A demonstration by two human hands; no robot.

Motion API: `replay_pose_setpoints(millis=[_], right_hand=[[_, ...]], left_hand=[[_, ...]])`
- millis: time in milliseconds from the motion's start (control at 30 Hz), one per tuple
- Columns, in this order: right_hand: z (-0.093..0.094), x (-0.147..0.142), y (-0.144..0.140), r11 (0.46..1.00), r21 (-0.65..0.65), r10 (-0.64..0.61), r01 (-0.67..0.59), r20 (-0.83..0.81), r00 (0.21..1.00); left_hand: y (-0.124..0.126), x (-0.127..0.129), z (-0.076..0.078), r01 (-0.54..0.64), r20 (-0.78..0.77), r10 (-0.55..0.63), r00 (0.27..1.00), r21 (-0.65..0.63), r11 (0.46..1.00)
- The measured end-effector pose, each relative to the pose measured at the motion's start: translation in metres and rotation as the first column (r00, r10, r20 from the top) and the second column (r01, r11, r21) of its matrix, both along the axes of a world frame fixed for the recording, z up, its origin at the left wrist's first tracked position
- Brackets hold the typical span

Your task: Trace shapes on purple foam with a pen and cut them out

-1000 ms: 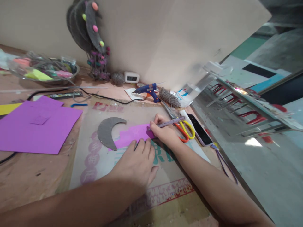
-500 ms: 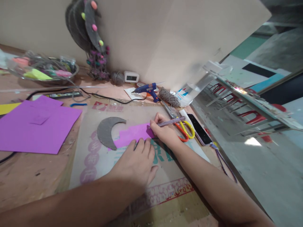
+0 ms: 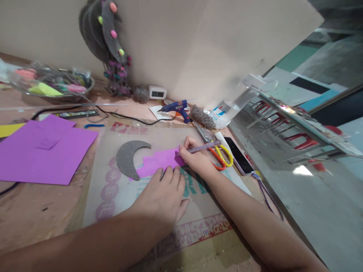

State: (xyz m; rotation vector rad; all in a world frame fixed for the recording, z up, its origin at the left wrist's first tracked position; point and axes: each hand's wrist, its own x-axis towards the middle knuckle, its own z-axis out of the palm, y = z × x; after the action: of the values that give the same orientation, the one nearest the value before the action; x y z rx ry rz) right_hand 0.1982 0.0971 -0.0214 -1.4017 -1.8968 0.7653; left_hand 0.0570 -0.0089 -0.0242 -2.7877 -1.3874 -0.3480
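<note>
The left hand [image 3: 164, 192] is lying palm-down, fingers extended, over the lower edge of a purple paper strip [image 3: 160, 161]. The right hand [image 3: 197, 158] is gripping a pen [image 3: 204, 146], its tip pointing down at the strip's right end. The strip is resting on a printed sheet [image 3: 99, 172], its left end running under a grey crescent cutout [image 3: 126, 158]. Scissors [image 3: 206, 136] are lying just beside the right hand.
</note>
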Motion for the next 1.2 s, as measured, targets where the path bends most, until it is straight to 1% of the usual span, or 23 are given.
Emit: replay_pose_setpoints(millis=[100,267,433,633,767,900,1000,1100,1167,1200], right_hand=[[-0.001,0.000,-0.001,1.000,0.005,-0.012,0.012,-0.007,1.000],[-0.002,-0.002,-0.003,0.998,0.017,0.054,-0.054,0.002,0.999],[0.001,-0.002,-0.004,1.000,0.016,0.002,-0.002,-0.005,1.000],[0.002,-0.002,-0.004,1.000,-0.002,-0.020,0.020,-0.060,0.998],[0.000,0.000,-0.003,1.000,-0.009,-0.021,0.020,-0.121,0.992],[0.001,-0.001,-0.004,1.000,0.006,-0.022,0.023,-0.103,0.994],[0.001,-0.002,-0.005,0.999,0.023,-0.022,0.024,-0.090,0.996],[0.002,-0.002,-0.005,1.000,0.013,0.009,-0.007,-0.139,0.990],[0.006,0.001,-0.002,0.997,0.074,0.045,-0.035,-0.135,0.990],[0.009,0.004,0.000,0.989,0.142,0.058,-0.045,-0.090,0.994]], left_hand=[[0.001,0.000,-0.001,-0.004,0.008,0.004,1.000,0.008,1.000],[0.000,-0.001,-0.002,-0.004,0.022,0.003,1.000,0.028,1.000],[0.000,-0.001,-0.002,-0.001,0.014,0.000,1.000,0.014,1.000],[0.000,0.000,0.001,0.005,-0.005,-0.005,1.000,-0.021,1.000],[0.000,0.000,0.002,0.006,-0.022,-0.007,1.000,-0.033,0.999],[0.001,0.001,0.000,0.002,-0.019,-0.002,1.000,-0.008,1.000],[0.001,0.001,-0.001,0.001,-0.021,-0.001,1.000,-0.015,1.000],[0.001,0.000,0.000,0.004,-0.017,-0.004,1.000,-0.023,1.000],[0.000,0.000,0.001,0.002,-0.021,-0.003,1.000,-0.024,1.000],[0.000,0.001,0.001,0.001,-0.025,-0.002,1.000,-0.029,1.000]])
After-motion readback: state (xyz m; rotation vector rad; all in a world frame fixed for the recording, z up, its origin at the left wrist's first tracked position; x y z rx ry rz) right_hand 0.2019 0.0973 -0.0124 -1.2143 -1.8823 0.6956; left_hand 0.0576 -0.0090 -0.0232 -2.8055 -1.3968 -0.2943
